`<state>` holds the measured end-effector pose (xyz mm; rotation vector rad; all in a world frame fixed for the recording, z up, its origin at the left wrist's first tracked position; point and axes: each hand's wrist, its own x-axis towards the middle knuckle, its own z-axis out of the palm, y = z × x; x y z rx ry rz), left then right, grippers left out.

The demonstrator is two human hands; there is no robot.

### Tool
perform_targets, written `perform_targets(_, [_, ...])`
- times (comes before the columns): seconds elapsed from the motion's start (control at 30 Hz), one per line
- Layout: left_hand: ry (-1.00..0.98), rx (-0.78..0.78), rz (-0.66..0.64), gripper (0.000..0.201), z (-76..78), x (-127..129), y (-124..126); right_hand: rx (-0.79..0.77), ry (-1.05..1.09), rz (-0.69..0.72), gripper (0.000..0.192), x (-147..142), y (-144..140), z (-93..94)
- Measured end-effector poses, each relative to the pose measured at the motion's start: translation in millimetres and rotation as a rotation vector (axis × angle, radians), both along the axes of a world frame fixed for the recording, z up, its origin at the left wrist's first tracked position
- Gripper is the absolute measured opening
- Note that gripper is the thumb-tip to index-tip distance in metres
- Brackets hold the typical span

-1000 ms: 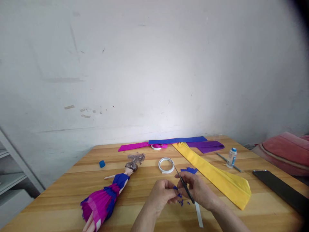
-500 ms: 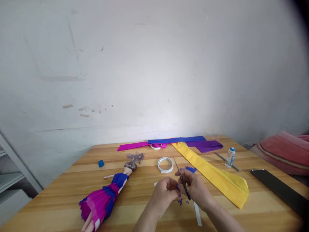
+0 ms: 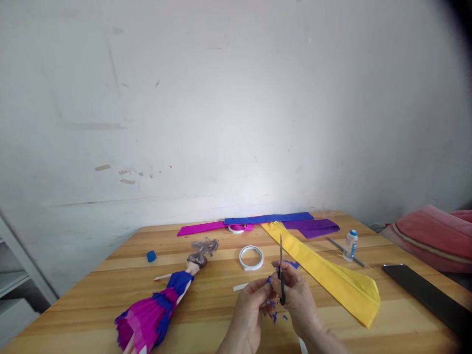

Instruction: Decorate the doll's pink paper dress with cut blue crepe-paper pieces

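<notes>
Small blue paper piece (image 3: 268,280): pinched between the fingertips of the left hand (image 3: 252,307), held just above the wooden table (image 3: 206,314) at its near edge, centre of view. Piece is tiny; shape cannot be made out. Left fingers are closed together on it.

Scissors (image 3: 281,275): gripped in the right hand (image 3: 297,300), fingers wrapped around the dark handles, blades pointing up and away from the person. Blades appear closed together. Scissors stand just beside the blue piece, to its right; contact cannot be told.

Blue scraps (image 3: 275,315) lie scattered on the table directly below both hands. A white strip (image 3: 241,286) lies just left of the left fingertips.

Further out: a roll of white tape (image 3: 251,257) beyond the hands; a doll (image 3: 162,307) in a blue and magenta paper dress lying to the left; a long yellow paper sheet (image 3: 332,275) to the right; a glue bottle (image 3: 350,245) upright beyond it.
</notes>
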<state>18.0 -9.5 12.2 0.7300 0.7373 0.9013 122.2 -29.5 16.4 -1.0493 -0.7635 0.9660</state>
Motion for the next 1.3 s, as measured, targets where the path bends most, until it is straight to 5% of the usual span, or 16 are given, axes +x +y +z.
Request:
perform_targets(0.5, [0.143,0.121,0.155,0.021,-2.2,-4,6,-0.027,-0.010,-0.065,0.043,4,1,2.4])
perform_targets(0.83, [0.069,0.084,0.278,0.025,3.2,-28,29,-0.138,-0.287,0.538,0.032,24,-11,23.8])
perform_targets(1.3, [-0.024,0.070,0.241,0.021,5.4,-23,24,-0.123,-0.283,0.646,0.039,16,-9,14.8])
